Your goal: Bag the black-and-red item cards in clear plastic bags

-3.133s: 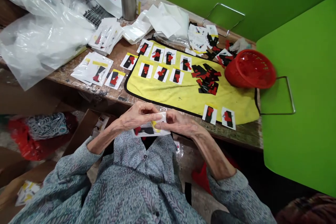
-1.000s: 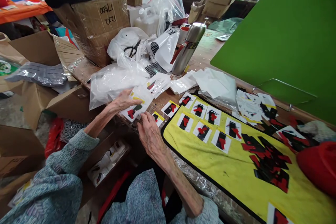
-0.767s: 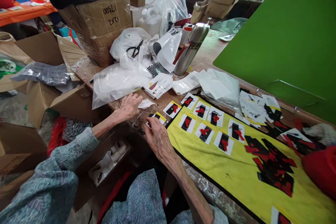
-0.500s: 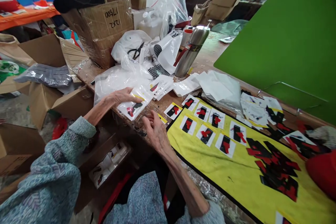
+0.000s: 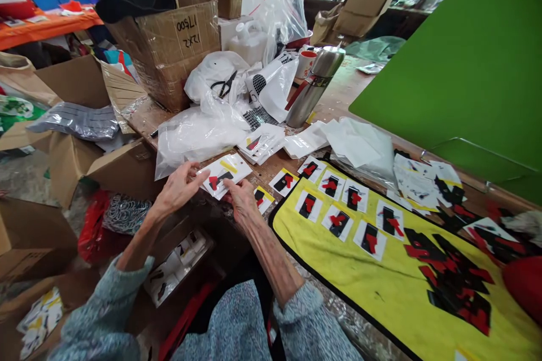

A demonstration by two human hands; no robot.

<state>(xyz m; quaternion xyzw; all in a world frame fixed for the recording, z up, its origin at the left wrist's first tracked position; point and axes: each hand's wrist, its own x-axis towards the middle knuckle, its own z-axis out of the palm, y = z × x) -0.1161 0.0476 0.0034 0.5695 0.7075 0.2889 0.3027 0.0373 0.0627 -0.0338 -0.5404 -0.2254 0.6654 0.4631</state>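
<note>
One wooden bench [image 5: 271,164] is topped by one yellow cloth [image 5: 339,268]. Two hands are in play: the left hand [image 5: 180,187] is held, fingers parted, at the left edge of one white packet [image 5: 224,173] at the bench's front; its near corner is met by the right hand [image 5: 244,203], grip unclear. Seven smaller cards [image 5: 353,196] are laid out, four and three, along the cloth.

The cardboard box [image 5: 165,56] reads "12X2" [image 5: 188,40] and "17500" [image 5: 187,23], upside down.

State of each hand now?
Left hand: open, thumb at the white packet.
Right hand: at the packet's near edge; grip can't be told.
</note>
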